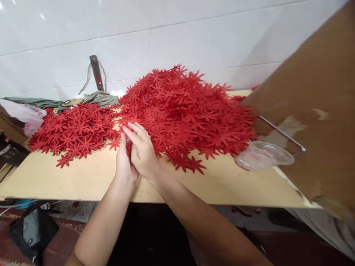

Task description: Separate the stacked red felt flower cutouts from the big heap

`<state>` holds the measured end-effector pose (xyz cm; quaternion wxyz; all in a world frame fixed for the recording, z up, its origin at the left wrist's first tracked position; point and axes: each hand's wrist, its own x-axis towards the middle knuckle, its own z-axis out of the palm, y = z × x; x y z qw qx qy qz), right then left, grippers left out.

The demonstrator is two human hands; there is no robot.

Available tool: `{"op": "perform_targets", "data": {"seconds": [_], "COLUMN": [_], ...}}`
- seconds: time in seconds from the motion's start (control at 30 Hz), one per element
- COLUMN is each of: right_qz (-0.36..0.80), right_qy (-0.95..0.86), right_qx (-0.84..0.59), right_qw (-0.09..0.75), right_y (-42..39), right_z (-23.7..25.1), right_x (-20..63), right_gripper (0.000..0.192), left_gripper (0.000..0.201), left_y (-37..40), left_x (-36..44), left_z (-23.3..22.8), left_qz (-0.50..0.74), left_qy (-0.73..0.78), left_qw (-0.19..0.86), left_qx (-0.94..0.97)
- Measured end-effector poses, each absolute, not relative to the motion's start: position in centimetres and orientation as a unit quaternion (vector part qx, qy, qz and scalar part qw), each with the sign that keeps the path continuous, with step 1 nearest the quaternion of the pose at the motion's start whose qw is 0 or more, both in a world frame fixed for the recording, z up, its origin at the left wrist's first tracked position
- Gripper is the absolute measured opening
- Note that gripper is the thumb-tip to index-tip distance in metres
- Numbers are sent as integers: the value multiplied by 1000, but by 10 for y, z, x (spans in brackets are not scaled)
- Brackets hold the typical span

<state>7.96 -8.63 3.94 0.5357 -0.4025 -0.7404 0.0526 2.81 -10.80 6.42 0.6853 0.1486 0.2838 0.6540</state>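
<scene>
My left hand (124, 162) and my right hand (142, 149) are together over the front of the table, palms toward each other. Between them a bit of red petal-shaped cutout (128, 148) shows, mostly covered by my fingers. My left hand is closed around it from the left side. The right hand lies over it, index and middle fingers stretched out past the left thumb. Just behind and to the right rises a large heap of red flower-shaped cutouts (183, 114). A smaller, lower pile of the same cutouts (74, 129) lies to the left.
The pale wooden table (83, 181) backs onto a white tiled wall (177, 40). A brown board (313, 111) stands at the right, with a clear plastic container (263, 155) beside it. A white plastic bag (26, 114) is at far left, and folded cloth (101, 98) lies behind the smaller pile.
</scene>
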Motion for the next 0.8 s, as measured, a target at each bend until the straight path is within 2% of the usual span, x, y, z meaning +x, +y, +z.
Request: {"op": "perform_targets", "data": {"seconds": [0.13,0.33,0.43,0.57,0.8], "right_qz": [-14,2,39,115,230], "right_qy": [-707,-714,-720,-700,-675], "right_qx": [-453,-473,-455,-431,-396], "right_qw": [542,516,523,558,579], "right_y": [-80,-78,-77,-76,-73], "right_z": [38,46,53,58,52], "right_x": [84,88,91,97,88], "right_gripper": [45,42,44,44,42], "left_gripper": [35,20,14,26,23], "left_y": [-118,-116,-101,-81,-71], "left_x": [36,41,28,2,2], "left_z": [60,53,51,57,66], "left_qz": [677,690,704,700,619], "left_qy": [341,326,341,355,402], "left_qw": [637,610,580,566,564], "left_qx": [141,213,229,254,370]}}
